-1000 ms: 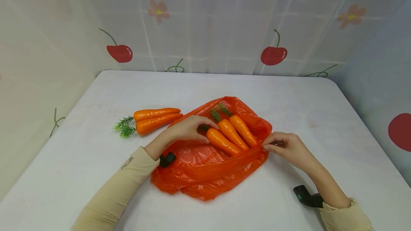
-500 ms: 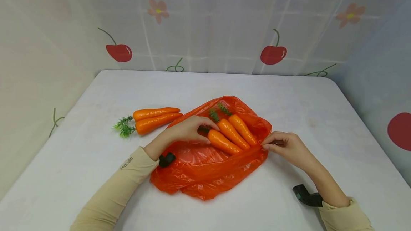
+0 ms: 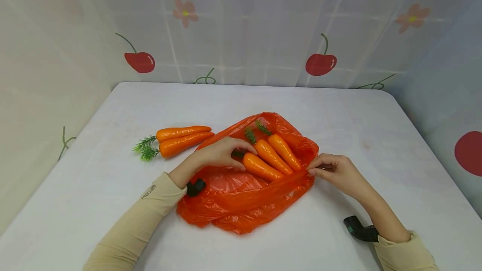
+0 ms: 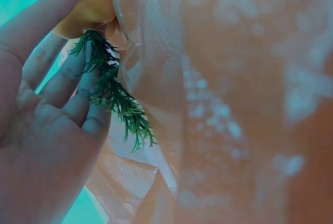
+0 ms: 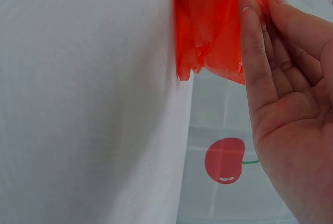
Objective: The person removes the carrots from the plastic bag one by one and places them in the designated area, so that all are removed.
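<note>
An orange-red plastic bag (image 3: 233, 204) lies spread on the table, its mouth gaping. Inside it, three carrots with green tops lie side by side. My left hand (image 3: 222, 152) reaches into the bag and holds the nearest carrot (image 3: 261, 168) by its thick end; in the left wrist view the thumb and fingers lie on either side of that end, and the green leaves (image 4: 117, 91) hang over the palm. With thumb and fingertips, my right hand (image 3: 337, 175) pinches the bag's right edge. The right wrist view shows this grip on the bag (image 5: 218, 21) too.
Two more carrots (image 3: 184, 139) lie outside the bag at its left, leaves pointing left and tips close to the bag's edge. The white table (image 3: 339, 116) has rounded far corners. Behind it hangs a curtain (image 3: 241, 24) printed with cherries and flowers.
</note>
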`<state>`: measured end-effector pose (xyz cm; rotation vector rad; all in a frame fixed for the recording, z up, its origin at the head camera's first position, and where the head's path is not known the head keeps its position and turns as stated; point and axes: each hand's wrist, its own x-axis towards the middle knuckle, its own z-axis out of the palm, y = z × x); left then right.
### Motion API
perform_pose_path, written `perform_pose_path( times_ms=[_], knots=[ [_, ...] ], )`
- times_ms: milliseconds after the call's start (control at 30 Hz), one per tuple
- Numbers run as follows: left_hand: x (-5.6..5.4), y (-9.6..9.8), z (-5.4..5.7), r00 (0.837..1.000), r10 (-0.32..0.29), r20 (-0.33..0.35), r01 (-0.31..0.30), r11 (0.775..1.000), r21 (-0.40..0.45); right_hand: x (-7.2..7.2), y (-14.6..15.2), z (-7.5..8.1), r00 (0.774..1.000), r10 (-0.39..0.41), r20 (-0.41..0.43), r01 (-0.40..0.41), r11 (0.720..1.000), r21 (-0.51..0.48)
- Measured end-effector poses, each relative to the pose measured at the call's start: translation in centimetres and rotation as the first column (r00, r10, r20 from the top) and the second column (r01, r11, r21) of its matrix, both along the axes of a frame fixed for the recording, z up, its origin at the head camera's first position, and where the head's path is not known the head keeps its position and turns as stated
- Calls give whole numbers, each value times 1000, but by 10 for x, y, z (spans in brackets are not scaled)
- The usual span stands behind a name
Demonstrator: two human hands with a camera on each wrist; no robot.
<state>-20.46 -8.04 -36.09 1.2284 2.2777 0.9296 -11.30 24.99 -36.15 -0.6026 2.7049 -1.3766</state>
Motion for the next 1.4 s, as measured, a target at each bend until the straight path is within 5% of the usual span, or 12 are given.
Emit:
perform_pose_path(
  times_ms=[500, 1400],
  knots=[
    [1, -3, 0, 1000, -25, 11, 25, 1000, 8, -1, 1, -1, 1000, 7, -9, -7, 1000, -15],
    [8, -20, 19, 989, 147, 17, -147, 989, 13, 0, 2, 1, 1000, 8, 3, -8, 1000, -18]
  ],
)
